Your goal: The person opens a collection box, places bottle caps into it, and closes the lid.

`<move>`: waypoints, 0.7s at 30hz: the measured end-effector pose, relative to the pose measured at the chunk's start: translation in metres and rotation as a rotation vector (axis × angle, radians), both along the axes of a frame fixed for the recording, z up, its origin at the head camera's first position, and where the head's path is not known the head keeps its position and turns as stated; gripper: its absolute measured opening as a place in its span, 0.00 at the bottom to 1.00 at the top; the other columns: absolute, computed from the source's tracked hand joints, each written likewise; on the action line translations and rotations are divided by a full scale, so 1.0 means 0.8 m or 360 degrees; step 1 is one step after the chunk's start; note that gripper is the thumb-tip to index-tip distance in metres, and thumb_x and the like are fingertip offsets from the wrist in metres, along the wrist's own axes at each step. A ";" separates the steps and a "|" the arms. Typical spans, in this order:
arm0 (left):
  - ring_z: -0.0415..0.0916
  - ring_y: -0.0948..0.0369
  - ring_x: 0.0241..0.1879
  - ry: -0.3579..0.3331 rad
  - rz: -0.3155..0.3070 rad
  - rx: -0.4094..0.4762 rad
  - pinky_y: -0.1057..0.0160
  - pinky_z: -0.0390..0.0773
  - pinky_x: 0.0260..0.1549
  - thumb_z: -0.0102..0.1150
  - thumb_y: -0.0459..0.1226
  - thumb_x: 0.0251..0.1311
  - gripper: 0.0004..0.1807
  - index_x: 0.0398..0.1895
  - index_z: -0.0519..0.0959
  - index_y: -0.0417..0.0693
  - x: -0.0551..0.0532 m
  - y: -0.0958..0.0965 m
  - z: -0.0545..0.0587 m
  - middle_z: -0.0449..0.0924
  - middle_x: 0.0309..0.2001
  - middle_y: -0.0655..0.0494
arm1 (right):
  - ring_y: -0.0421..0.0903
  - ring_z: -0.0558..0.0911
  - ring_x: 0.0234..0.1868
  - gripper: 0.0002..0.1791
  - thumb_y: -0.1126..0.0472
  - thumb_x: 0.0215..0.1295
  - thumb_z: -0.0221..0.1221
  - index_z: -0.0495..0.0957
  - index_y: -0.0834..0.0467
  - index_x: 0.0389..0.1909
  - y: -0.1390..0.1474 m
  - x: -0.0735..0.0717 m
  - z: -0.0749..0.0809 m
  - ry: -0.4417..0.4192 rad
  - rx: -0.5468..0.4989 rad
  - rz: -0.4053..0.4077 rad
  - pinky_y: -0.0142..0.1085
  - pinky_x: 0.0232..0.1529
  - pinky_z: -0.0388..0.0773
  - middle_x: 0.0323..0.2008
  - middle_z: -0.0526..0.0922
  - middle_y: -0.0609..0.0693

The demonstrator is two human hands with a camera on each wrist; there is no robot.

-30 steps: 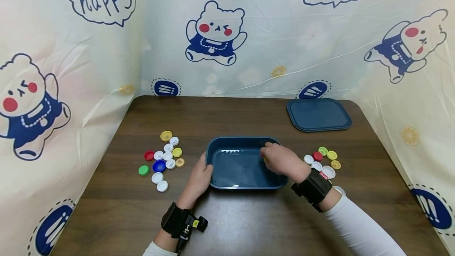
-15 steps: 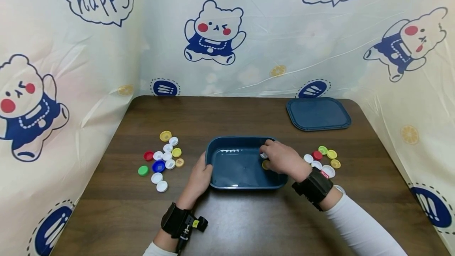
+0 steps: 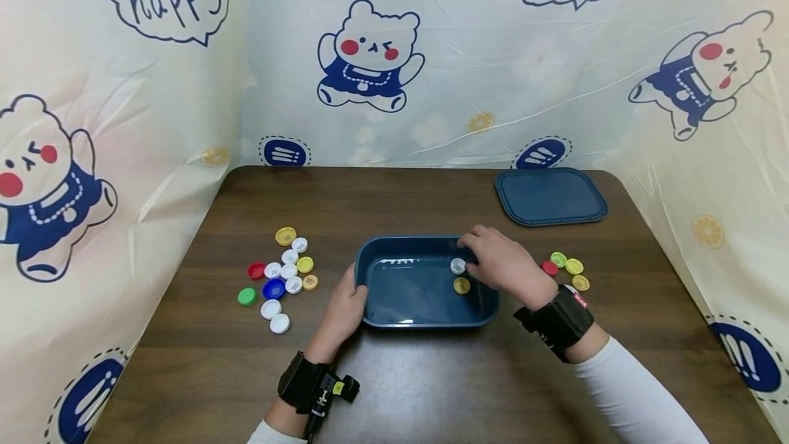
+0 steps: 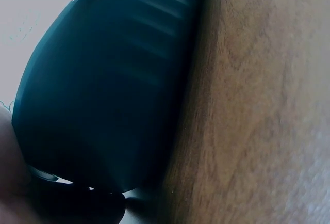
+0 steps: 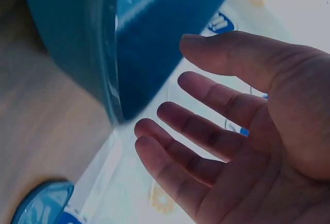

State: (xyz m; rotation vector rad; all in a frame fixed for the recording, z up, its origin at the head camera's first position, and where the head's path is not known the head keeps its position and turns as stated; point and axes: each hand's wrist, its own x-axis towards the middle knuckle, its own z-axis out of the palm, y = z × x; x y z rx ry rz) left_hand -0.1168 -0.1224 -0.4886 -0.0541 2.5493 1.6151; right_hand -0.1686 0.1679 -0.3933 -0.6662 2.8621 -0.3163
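Observation:
A dark blue rectangular plastic box (image 3: 401,293) stands on the table. Inside it, near the right side, lie a white bottle cap (image 3: 458,266) and a yellow bottle cap (image 3: 461,286). My left hand (image 3: 345,307) holds the box's left side; the left wrist view shows the box's outer wall (image 4: 103,79) close up. Over the box's right rim is my right hand (image 3: 502,262). In the right wrist view the right hand's fingers (image 5: 206,131) are spread and relaxed, with nothing in them.
Left of the box, several caps lie loose, among them a blue cap (image 3: 274,288) and a green cap (image 3: 247,297). More caps, including a red cap (image 3: 549,268), lie on the right, partly behind the right hand. A blue lid (image 3: 550,196) rests at the back right.
My right hand has let go of the white and yellow caps in the box and shifted to the right, uncovering them. The left hand stays on the box.

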 end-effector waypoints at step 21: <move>0.55 0.44 0.75 -0.0005 0.0010 -0.0014 0.39 0.58 0.71 0.37 0.29 0.69 0.34 0.79 0.52 0.37 0.001 0.000 0.002 0.57 0.77 0.38 | 0.71 0.70 0.63 0.24 0.64 0.67 0.60 0.74 0.69 0.62 0.148 -0.039 -0.028 -0.0207 -0.0049 -0.0401 0.63 0.60 0.70 0.61 0.71 0.73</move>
